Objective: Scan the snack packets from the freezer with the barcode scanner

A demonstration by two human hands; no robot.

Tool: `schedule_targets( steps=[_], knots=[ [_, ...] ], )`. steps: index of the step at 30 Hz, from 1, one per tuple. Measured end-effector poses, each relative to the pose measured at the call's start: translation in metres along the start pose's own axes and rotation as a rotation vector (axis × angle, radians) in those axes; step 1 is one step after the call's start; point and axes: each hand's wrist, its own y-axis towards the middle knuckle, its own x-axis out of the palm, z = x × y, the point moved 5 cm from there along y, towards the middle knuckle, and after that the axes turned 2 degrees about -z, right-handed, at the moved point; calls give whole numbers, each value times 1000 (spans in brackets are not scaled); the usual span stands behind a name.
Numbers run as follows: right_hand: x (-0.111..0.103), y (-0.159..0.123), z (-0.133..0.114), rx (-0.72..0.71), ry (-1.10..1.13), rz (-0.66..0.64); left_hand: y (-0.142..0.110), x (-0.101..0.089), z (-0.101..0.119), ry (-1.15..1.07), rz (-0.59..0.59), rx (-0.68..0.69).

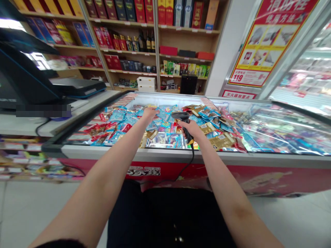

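Through my remote head view, I see the right hand (190,128) gripping a corded barcode scanner (181,115) above the open chest freezer (155,151). The left hand (150,112) pinches a light-blue packet (163,114) near the scanner, over heaped blue, red and gold packets (117,115).

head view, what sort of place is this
Probably a small grocery shop or supermarket: wall shelves hold boxes and bottles, a long chest freezer holds many colourful packets, and the right hand grips what looks like a barcode scanner.
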Motion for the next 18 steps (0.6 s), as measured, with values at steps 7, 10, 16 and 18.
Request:
schedule_targets(
  steps=[7, 10, 16, 18],
  knots=[
    [-58, -4, -7, -15, 146, 163, 0, 90, 15, -2, -128, 33],
    [-74, -5, -7, -21, 152, 195, 1, 114, 19, 374, -124, 190],
    [-74, -9, -4, 41, 145, 219, 0, 116, 11, 666, -143, 326],
    [-68, -8, -3, 44, 141, 205, 2, 107, 8, 696, -130, 312]
  ],
)
